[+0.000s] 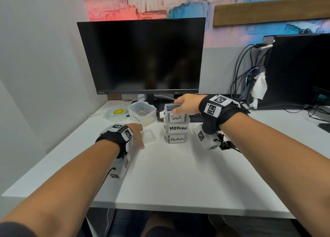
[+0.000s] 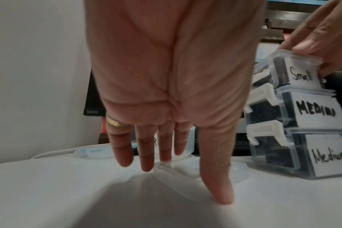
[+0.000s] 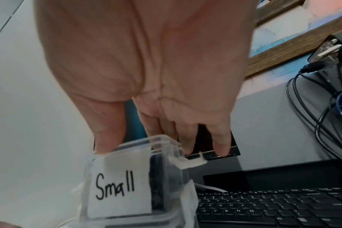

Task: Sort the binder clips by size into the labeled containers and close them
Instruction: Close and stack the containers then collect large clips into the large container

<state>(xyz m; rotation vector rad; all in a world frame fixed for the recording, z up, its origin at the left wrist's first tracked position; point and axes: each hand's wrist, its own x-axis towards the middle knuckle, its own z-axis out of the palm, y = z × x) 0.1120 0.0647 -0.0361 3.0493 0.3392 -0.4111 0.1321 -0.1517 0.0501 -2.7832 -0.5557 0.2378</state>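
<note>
Three clear containers with dark clips inside stand stacked at mid-table: Small (image 1: 175, 118) on top, MEDIUM (image 1: 178, 128) under it, Medium (image 1: 176, 139) at the bottom. My right hand (image 1: 184, 105) grips the top of the Small container (image 3: 119, 185), thumb on the lid's front edge and fingers (image 3: 221, 138) down behind it. Its side latch (image 3: 193, 163) sticks out unlatched. My left hand (image 1: 139, 136) lies flat and open on the table, fingers (image 2: 146, 154) straight, touching a loose clear lid (image 1: 149, 136). Several black binder clips (image 1: 225, 142) lie partly hidden behind my right wrist.
An open LARGE container (image 1: 142, 113) stands at the back left, with its lid (image 1: 117, 112) beside it. A monitor (image 1: 142, 56), a keyboard (image 3: 273, 205), a computer tower (image 1: 294, 70) and cables (image 1: 239, 76) fill the back. The table's front edge (image 1: 178, 205) is near me.
</note>
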